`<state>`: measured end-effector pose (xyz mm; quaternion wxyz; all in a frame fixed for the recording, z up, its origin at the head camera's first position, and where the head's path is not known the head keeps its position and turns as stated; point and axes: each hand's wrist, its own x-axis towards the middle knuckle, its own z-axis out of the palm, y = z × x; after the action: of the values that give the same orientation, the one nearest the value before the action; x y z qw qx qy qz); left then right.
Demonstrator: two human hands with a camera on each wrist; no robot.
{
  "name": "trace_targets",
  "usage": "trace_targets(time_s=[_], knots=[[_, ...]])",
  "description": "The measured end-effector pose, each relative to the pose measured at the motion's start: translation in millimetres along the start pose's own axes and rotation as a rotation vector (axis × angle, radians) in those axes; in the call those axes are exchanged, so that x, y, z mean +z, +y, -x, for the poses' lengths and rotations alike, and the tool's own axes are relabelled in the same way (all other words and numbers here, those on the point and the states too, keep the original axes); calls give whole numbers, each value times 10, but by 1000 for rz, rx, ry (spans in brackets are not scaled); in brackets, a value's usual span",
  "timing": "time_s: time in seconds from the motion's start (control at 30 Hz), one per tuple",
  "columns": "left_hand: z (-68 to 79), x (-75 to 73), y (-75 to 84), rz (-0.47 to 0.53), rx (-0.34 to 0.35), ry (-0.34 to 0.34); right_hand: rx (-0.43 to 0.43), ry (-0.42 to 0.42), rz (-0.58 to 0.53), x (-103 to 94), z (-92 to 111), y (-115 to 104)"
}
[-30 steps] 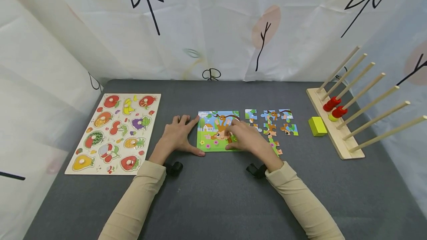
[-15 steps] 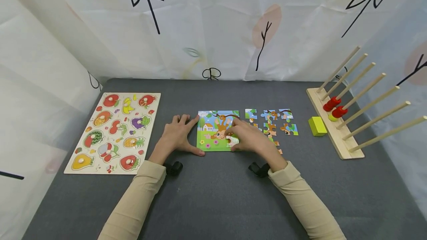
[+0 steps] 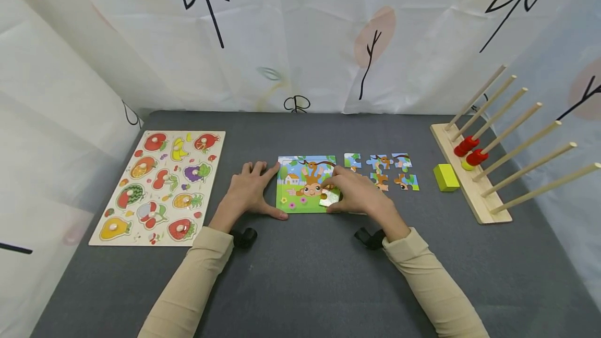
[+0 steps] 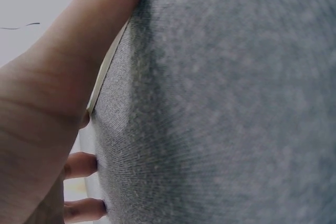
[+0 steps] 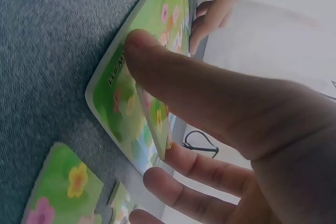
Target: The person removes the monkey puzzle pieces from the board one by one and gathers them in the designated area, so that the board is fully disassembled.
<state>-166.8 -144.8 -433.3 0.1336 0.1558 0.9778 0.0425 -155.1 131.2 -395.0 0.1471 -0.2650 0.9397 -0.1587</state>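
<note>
A colourful puzzle board (image 3: 305, 201) with a monkey, a small house and flowers lies flat on the grey table. My left hand (image 3: 250, 192) spreads its fingers at the board's left side, the thumb beside the near left corner. Over the board's near right part, my right hand (image 3: 359, 192) pinches a puzzle piece (image 3: 329, 198), whose pale face shows from above. In the right wrist view this puzzle piece (image 5: 156, 121) stands tilted between thumb and fingers, close over the printed board (image 5: 107, 103). The left wrist view shows mostly the left thumb (image 4: 79, 45) and table cloth.
Several loose puzzle pieces (image 3: 378, 162) lie right of the board, some hidden by my right hand. A fruit peg board (image 3: 161, 186) lies at the left. A yellow block (image 3: 446, 178) and a wooden peg stand (image 3: 483, 197) with a few beads are at the right.
The right hand has shifted slightly to the right, and the piece in its fingers has tipped up so its pale face shows. The left hand has stayed in place.
</note>
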Motion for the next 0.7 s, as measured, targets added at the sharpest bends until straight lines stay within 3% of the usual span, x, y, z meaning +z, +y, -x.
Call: trace_targets(time_s=[0.33, 0.7], knots=[[9, -4, -1, 5, 1, 0, -32, 63, -12, -92, 89, 84], [10, -7, 5, -2, 0, -4, 38, 56, -35, -149, 243, 247]])
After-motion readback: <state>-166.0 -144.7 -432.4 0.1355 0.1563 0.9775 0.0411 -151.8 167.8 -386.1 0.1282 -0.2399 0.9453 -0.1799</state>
